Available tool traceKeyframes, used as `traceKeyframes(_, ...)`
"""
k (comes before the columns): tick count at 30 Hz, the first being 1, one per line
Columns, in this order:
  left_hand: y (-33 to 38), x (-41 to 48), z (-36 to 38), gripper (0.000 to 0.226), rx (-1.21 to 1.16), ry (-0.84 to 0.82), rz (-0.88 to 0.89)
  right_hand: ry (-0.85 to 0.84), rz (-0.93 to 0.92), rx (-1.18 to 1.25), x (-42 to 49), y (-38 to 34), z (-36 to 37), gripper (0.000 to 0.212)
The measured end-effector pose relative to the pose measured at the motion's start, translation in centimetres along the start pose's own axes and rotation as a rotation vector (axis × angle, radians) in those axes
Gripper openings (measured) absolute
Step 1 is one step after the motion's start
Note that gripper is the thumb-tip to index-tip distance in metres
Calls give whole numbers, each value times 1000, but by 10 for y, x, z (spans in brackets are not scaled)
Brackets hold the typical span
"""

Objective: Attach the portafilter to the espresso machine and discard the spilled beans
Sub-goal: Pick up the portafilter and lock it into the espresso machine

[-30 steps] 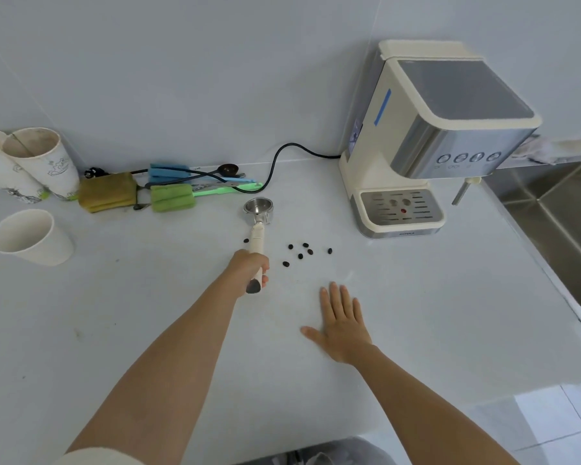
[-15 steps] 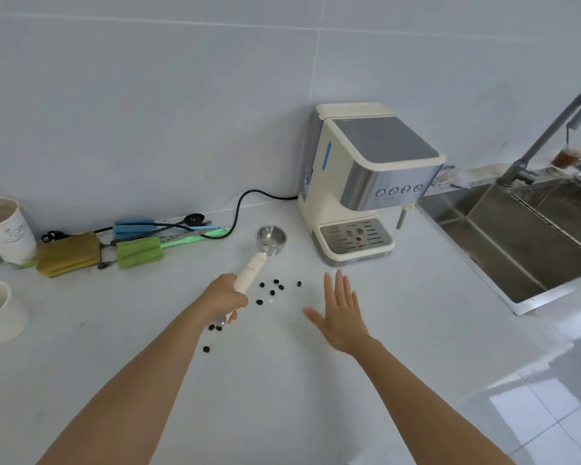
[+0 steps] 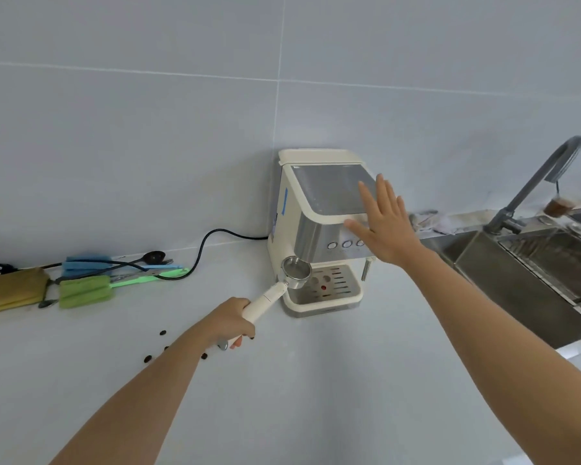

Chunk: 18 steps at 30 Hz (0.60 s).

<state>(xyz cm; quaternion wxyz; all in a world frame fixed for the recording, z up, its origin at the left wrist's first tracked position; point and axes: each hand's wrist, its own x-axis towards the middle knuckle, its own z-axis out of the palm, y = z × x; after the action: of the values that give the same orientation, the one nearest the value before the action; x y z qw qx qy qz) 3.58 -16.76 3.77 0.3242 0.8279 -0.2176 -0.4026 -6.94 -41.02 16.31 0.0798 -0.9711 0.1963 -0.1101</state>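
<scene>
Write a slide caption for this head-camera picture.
Left hand brings the portafilter to the espresso machine; open right hand reaches its front; spilled beans wait.

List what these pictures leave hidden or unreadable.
- Head view: the right hand covers part of the espresso machine and its button row.
- The group head is hidden under the machine's front.
- The left hand and forearm cover some spilled beans.
- The portafilter handle's grip is hidden by the hand.

This was a kitchen: a white counter (image 3: 316, 380) ran along a pale tiled wall (image 3: 148, 129), with a cream espresso machine (image 3: 316, 229), cleaning sponges (image 3: 84, 290) and a stainless steel sink (image 3: 524, 280) under a grey faucet (image 3: 534, 182).
</scene>
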Motion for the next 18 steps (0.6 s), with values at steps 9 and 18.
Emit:
traceKeyframes(9,41,29,6,27,117,26,-9,-170,-206,-12,32,38,-4,72)
traceKeyframes(18,58,45,6,30,97,26,2,-149,-330,-83,36,44,-3,70)
